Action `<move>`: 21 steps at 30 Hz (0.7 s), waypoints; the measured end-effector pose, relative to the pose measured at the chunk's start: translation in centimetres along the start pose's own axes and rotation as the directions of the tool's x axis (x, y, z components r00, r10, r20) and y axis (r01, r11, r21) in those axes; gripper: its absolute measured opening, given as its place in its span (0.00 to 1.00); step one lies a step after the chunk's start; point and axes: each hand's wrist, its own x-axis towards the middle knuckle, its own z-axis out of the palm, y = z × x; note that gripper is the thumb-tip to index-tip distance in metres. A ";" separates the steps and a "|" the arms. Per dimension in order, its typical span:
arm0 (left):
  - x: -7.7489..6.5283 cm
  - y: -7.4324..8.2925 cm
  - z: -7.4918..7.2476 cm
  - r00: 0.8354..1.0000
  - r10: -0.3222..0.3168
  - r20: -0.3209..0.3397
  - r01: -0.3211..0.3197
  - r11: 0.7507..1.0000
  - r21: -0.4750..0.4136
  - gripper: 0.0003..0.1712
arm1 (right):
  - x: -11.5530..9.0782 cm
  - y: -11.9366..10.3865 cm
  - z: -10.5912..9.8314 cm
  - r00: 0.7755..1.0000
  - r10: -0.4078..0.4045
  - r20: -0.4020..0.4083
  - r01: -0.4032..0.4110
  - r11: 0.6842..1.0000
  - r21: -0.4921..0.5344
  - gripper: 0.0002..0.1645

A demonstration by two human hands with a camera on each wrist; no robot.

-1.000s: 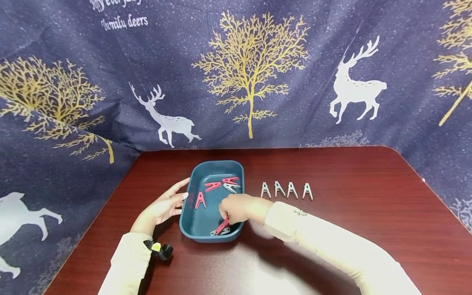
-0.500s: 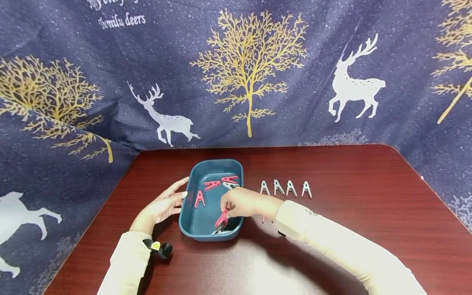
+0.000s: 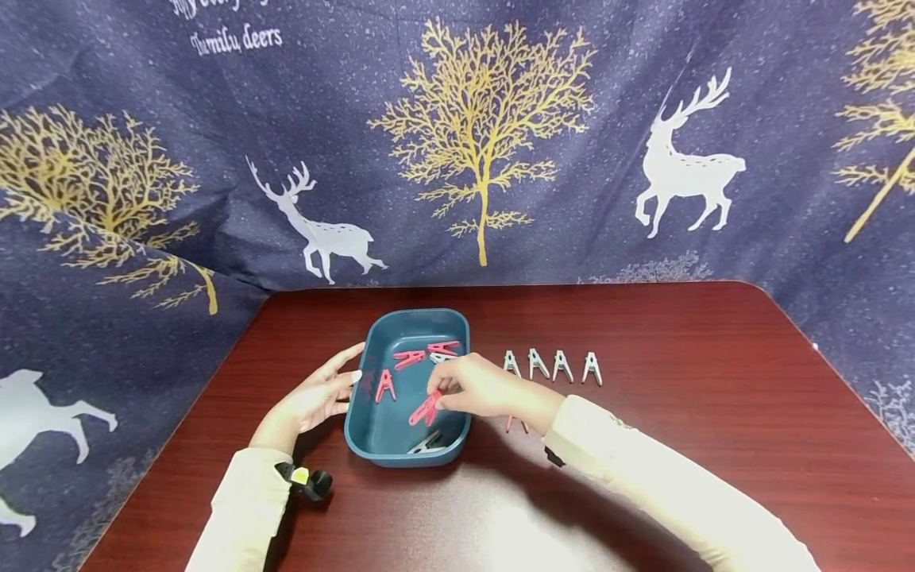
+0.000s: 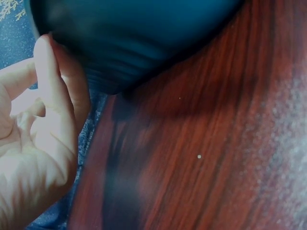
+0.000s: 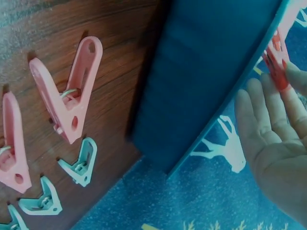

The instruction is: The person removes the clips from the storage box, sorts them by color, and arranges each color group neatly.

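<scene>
In the head view, my right hand (image 3: 475, 387) pinches a pink clothespin (image 3: 426, 408) between thumb and fingertips, above the floor of a blue plastic bin (image 3: 407, 461). The right wrist view shows this held clothespin (image 5: 277, 60) beyond the bin's rim. My left hand (image 3: 314, 401) is at the bin's left side, fingers fairly straight, with the thumb tip right at the rim in the left wrist view. Inside the bin lie a pink clothespin (image 3: 385, 385), two more pink ones farther back, a pale clothespin (image 3: 441, 358) partly behind my right hand, and another pale clothespin (image 3: 426, 443) at the near end.
Right of the bin, several pale clothespins (image 3: 561, 365) stand in a row on the reddish-brown table (image 3: 679, 381). A pink clothespin (image 3: 516, 424) lies nearer, partly hidden by my right forearm. A dark cloth (image 3: 543, 238) with deer and trees hangs behind the table.
My right hand has lifted the pink clothespin up and away from the bin's near end, uncovering the pale clothespin there. The left hand stays at the bin's side.
</scene>
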 end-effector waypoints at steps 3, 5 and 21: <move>0.0 0.3 0.1 1.000 -0.001 -0.001 0.001 1.000 0.004 0.35 | -0.5 0.0 -0.2 0.999 0.023 -0.044 -0.021 0.999 0.043 0.07; -0.1 0.3 0.1 1.000 -0.001 -0.001 0.001 1.000 0.003 0.35 | -0.7 0.1 -0.3 0.997 0.035 -0.065 -0.030 0.997 0.077 0.07; -0.1 0.0 0.0 1.000 -0.005 -0.005 0.005 1.000 -0.010 0.35 | -3.7 1.8 -1.1 0.970 0.112 -0.214 -0.042 0.950 0.309 0.10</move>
